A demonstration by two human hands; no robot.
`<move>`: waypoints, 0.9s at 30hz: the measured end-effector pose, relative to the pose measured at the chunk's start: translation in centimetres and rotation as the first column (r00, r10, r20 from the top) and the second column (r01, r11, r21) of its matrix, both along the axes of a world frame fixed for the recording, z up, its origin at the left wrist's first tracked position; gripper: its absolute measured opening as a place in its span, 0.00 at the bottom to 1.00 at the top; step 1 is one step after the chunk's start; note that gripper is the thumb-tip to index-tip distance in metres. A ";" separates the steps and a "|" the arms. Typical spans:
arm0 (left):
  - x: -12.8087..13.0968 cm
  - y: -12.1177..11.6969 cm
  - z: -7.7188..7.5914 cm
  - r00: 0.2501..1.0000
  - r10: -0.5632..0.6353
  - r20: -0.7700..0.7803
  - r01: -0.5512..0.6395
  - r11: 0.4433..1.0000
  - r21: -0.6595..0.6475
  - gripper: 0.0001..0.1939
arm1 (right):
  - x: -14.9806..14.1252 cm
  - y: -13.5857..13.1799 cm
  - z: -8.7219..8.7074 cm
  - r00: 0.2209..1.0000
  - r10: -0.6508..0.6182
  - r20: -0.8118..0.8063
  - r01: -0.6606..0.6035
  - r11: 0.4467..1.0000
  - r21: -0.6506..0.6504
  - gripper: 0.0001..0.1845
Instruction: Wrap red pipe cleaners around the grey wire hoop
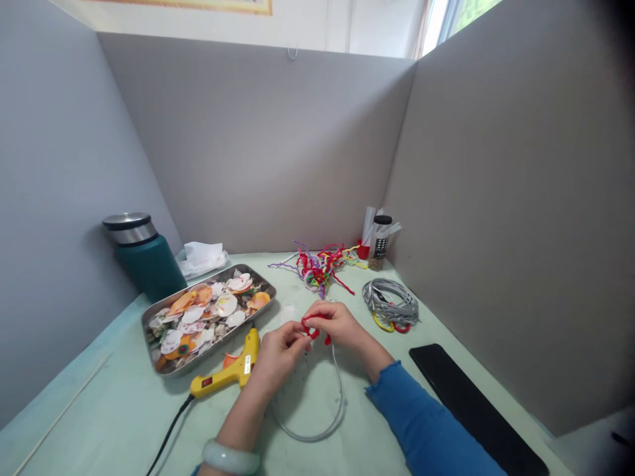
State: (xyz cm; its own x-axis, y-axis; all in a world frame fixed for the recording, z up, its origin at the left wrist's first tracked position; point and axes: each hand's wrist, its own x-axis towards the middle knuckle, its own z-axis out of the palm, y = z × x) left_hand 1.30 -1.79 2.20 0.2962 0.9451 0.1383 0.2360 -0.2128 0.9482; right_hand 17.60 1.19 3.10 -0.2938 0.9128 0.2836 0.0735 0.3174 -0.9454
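Note:
Both hands meet over the middle of the table, fingers pinched together. Between the fingertips of my left hand (pixel 282 357) and my right hand (pixel 340 324) runs a piece of red yarn (pixel 313 322), gripped by both. Its short ends hang below the fingers. A grey wire ring (pixel 322 437) hangs or rests beneath the hands, its upper part hidden behind them; whether the yarn is wound round it I cannot tell. Just left of my left hand lies a yellow glue gun (pixel 225 377) on its side, its nozzle end toward the tray.
A metal tray (pixel 208 360) of painted shells stands at left, before a teal bottle (pixel 149 264) and tissues (pixel 202 254). Tangled coloured yarn (pixel 325 264) lies at the back. At right are a glue-stick jar (pixel 380 244), coiled grey wire (pixel 391 301) and a black slab (pixel 471 406). Partitions enclose the table.

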 end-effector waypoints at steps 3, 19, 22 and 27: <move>-0.1 0.1 0.0 1.000 0.009 -0.011 -0.009 1.000 0.013 0.09 | 0.0 -0.3 0.5 1.000 0.026 0.014 -0.028 0.992 0.123 0.05; -0.4 0.6 -0.9 0.990 0.135 0.043 -0.137 0.990 0.038 0.10 | -0.1 -0.1 -0.4 0.966 0.188 -0.179 -0.224 0.951 -0.211 0.12; -0.4 0.7 -0.9 0.976 0.216 -0.009 -0.214 0.972 0.094 0.10 | -0.3 -0.1 -0.8 0.971 0.204 -0.125 -0.229 0.943 -0.242 0.13; -0.4 0.6 -0.7 0.963 0.268 -0.033 -0.262 0.957 0.124 0.08 | -0.3 0.2 -1.5 0.977 0.172 -0.126 -0.202 0.938 -0.281 0.12</move>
